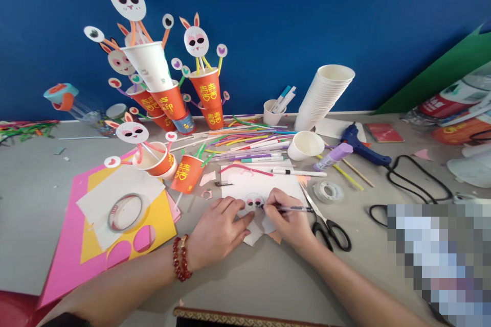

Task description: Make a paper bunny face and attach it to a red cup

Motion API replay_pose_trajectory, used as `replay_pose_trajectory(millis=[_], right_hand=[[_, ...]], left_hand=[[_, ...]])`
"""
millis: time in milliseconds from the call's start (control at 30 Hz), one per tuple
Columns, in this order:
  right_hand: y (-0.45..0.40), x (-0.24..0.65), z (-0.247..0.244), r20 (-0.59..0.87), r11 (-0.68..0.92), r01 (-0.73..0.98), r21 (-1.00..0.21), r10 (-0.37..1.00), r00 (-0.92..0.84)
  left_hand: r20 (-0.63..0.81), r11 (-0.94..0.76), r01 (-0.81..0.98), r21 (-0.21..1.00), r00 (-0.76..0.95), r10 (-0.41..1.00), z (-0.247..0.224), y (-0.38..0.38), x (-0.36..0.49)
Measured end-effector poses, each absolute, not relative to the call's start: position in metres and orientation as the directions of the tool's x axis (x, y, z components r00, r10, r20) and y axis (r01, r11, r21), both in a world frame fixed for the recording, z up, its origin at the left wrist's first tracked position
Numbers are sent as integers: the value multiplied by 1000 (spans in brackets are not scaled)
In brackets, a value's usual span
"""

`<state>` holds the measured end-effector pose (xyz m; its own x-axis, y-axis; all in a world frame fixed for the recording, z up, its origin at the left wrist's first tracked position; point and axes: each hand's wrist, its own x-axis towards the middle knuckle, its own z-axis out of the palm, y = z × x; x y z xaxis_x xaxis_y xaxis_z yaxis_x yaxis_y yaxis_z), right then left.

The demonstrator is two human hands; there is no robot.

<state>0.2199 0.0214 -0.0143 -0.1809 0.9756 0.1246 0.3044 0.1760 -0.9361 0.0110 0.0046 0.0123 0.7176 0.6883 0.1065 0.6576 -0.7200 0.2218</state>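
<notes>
My right hand (289, 222) is closed around a dark-tipped pen (297, 209), its tip at the right eye of a small face (254, 196) on white paper. That face has two dark eyes with pink above them. Flat beside it lies my left hand (218, 232), fingers stretched out and resting on the paper's left side, with red beads at the wrist. A larger white sheet (233, 181) lies underneath. Close to my right hand are black-handled scissors (328, 225) with their blades apart, and a roll of clear tape (329, 191).
Rabbit-faced paper cup figures (205, 89) stand at the back left. Pink and yellow card (164, 209) lies left, under a tape roll (125, 212). Pipe cleaners (245, 138), stacked white cups (324, 97), a purple glue stick (333, 157) and a blue glue gun (364, 148) lie beyond.
</notes>
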Motion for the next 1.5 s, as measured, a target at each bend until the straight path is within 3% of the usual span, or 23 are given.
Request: replay_pose_trajectory(millis=[567,833,1500], right_hand=[[22,221,-15,153,183,272,-945,980,-128],[21,220,-12,93,147,278,-949,976,-198],[22,219,-13,99,169,314,-934,968,-229]], left_hand=[[119,-725,654,216,719,684,12,5,11],[134,-734,648,204,724,677,13,5,11],[100,-721,655,225,721,686,11,6,11]])
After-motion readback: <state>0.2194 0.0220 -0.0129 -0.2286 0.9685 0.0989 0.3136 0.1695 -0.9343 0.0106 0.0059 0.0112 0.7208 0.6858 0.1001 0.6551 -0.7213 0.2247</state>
